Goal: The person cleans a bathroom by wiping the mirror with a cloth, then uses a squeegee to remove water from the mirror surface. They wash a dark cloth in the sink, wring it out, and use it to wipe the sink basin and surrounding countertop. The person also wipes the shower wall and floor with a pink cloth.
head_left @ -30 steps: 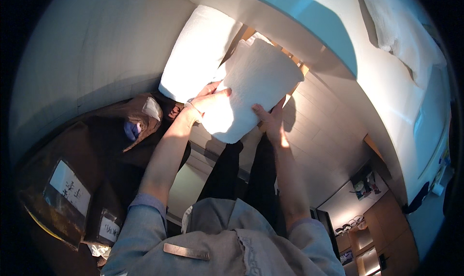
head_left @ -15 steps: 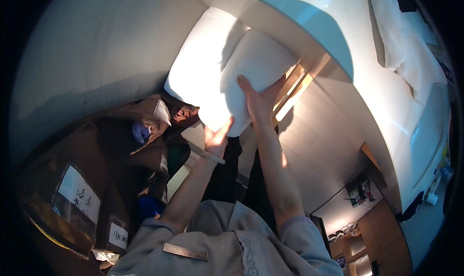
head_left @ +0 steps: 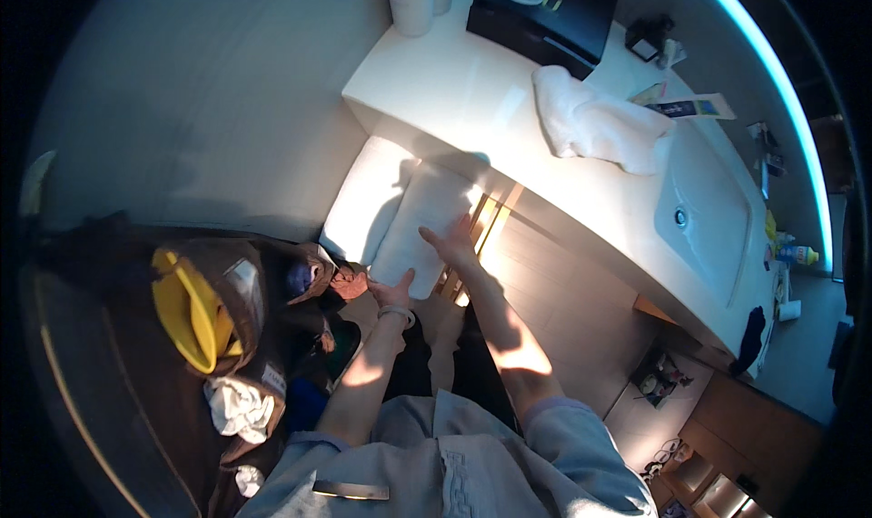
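Both hands flat, open | folded white towel under left hand, right hand | shelf below counter

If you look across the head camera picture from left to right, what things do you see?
Yellow bag → left hand → right hand → crumpled towel → sink

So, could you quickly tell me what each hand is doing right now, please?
Left hand: open, fingers on the near edge of the folded white towel, not gripping.
Right hand: open, palm flat on top of the same towel.
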Demonstrator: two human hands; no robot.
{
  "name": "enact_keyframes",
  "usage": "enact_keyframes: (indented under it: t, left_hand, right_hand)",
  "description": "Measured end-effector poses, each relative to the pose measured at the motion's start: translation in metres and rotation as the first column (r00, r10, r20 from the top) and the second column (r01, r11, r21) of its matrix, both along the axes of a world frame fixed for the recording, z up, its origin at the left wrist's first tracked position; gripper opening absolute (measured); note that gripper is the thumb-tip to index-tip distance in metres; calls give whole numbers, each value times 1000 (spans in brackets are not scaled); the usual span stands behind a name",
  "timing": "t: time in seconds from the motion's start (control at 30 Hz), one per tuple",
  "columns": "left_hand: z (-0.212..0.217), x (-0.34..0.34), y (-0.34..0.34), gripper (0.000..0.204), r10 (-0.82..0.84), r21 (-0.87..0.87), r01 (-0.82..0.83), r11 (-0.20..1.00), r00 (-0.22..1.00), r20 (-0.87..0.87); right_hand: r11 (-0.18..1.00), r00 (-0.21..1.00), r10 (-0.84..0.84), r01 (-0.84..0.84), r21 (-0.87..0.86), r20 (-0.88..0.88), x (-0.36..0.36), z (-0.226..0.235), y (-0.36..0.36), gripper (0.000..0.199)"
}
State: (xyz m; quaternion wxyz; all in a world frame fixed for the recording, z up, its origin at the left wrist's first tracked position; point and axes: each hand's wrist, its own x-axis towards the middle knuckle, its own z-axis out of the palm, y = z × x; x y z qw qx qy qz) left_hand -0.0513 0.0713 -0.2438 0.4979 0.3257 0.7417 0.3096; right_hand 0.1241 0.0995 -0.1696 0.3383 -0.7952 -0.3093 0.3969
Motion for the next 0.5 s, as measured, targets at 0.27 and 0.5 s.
enact_keyframes:
  t: [0.27,0.5]
  left_hand:
    - [108,40,23,120,-124,-193,32,981,865,-486]
    - [163,101,-19,99,-372,115,635,764,579,-725]
  right_hand:
    - [929,994,104,-82,362,-42,77,189,-42,28]
    - [763,763,-31,-399,508,646,190,225,-59,36]
